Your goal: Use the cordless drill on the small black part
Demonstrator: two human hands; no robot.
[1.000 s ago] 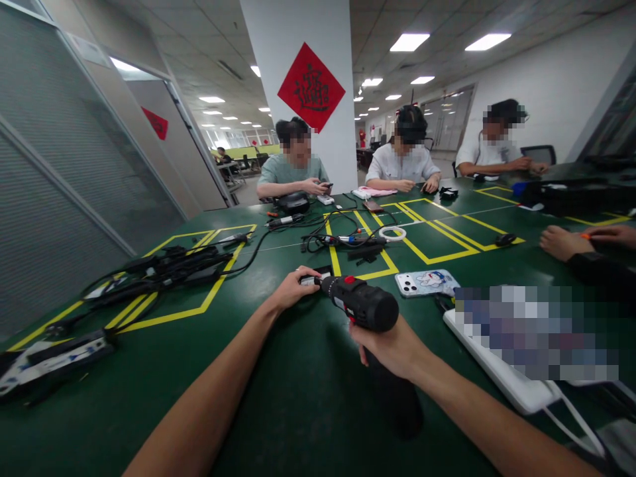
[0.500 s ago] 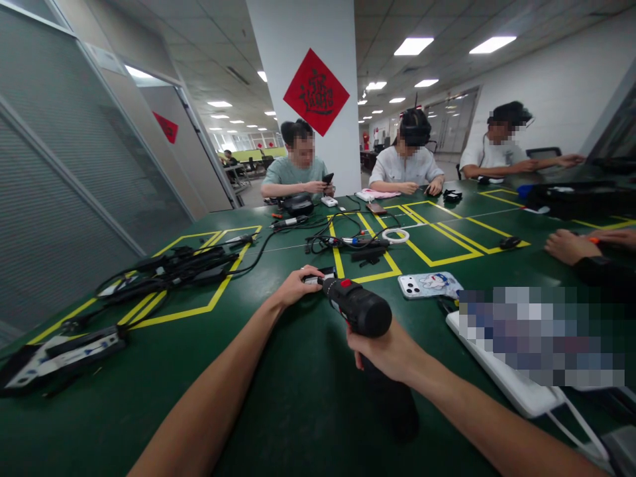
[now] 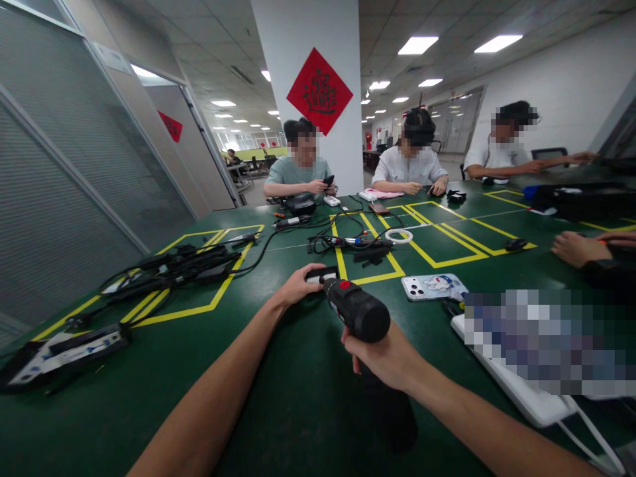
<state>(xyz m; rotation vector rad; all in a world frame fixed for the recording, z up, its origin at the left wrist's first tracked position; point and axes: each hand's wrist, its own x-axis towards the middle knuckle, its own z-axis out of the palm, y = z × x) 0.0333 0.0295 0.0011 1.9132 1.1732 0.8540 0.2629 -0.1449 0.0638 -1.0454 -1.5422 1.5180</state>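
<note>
My right hand (image 3: 380,351) is wrapped round the grip of a black cordless drill (image 3: 360,308) with a red patch on top. The drill's nose points forward and left, at a small black-and-white block (image 3: 322,271) on the green table. My left hand (image 3: 297,286) grips that block from its left side, fingers closed over it. The drill's body partly hides the block, and I cannot tell whether the bit touches it. Right of the drill lies a phone in a patterned case (image 3: 434,287).
Black cables (image 3: 191,265) are heaped at left, with a black-and-white device (image 3: 74,351) nearer. More tools and a white cable coil (image 3: 398,236) lie beyond my hands. A white slab (image 3: 511,377) is at right. Several people sit around the table (image 3: 278,404).
The view has shifted slightly, so the scene sits a little farther right. The drill's rear has moved slightly left and up against the table; both hands keep their hold.
</note>
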